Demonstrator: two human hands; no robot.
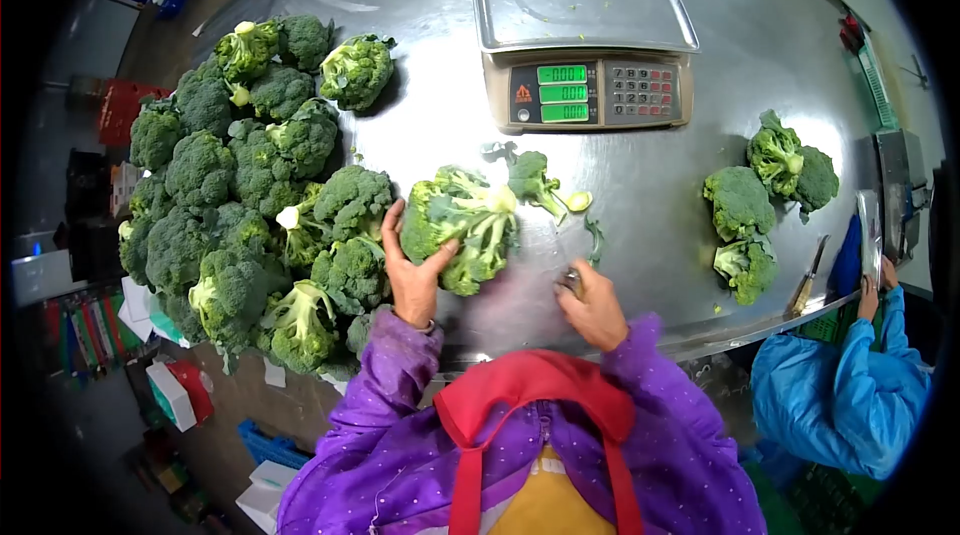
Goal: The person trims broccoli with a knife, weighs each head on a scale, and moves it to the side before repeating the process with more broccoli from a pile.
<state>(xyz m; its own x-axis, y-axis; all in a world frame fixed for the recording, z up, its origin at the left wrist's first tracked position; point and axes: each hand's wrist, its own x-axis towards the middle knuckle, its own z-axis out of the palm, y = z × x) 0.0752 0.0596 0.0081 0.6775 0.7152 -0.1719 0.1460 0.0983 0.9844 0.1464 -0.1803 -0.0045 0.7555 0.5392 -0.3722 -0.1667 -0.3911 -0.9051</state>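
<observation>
A trimmed-looking broccoli head (465,230) lies on its side at the near middle of the metal desk (650,195), its pale stem pointing right. The left hand (412,275) grasps it from the left, fingers spread along its edge and thumb pressed on the near florets. The right hand (592,307), just to the near right, has its fingers curled round a small tool (572,283). Beyond the head, on its far right, lie a loose floret (533,180) and a pale stem slice (578,201), with a leaf scrap (595,240) nearer. A broccoli pile (230,195) crowds the left side, right up against the left hand, leaving little room there. On the far side stands a scale (505,105), its green displays lit. Well to the right sits a small broccoli group (740,203), near a knife (812,275) at the desk's edge and another person's blue sleeve (830,395). The right fingers hide most of the tool, and its working end is too blurred to make out; the last digits on the scale are hard to read
</observation>
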